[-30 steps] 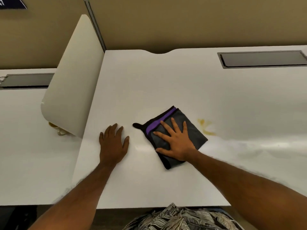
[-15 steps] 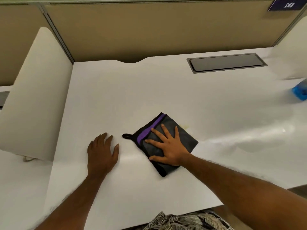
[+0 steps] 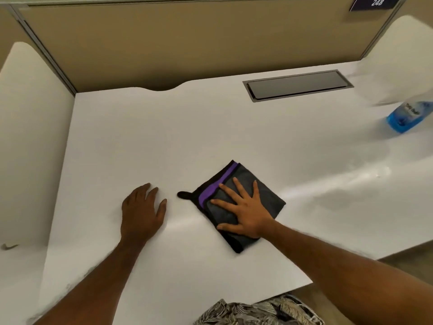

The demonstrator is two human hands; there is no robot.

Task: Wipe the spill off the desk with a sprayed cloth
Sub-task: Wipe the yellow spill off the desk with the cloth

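A folded dark grey cloth (image 3: 269,198) with a purple stripe lies on the white desk (image 3: 187,137), near its front edge. My right hand (image 3: 243,212) presses flat on the cloth with fingers spread. My left hand (image 3: 143,212) rests flat on the bare desk to the left of the cloth, holding nothing. No yellow spill shows; the spot where it lay is under the cloth. A blue spray bottle (image 3: 405,116) stands at the far right of the desk.
White side dividers stand at the left (image 3: 30,137) and the right (image 3: 403,55). A tan partition wall (image 3: 187,43) closes the back. A grey cable tray lid (image 3: 297,85) is set into the desk at the back right.
My right hand has slid the cloth to the right over the yellow spill, which no longer shows. My view has turned right, bringing the spray bottle into sight.
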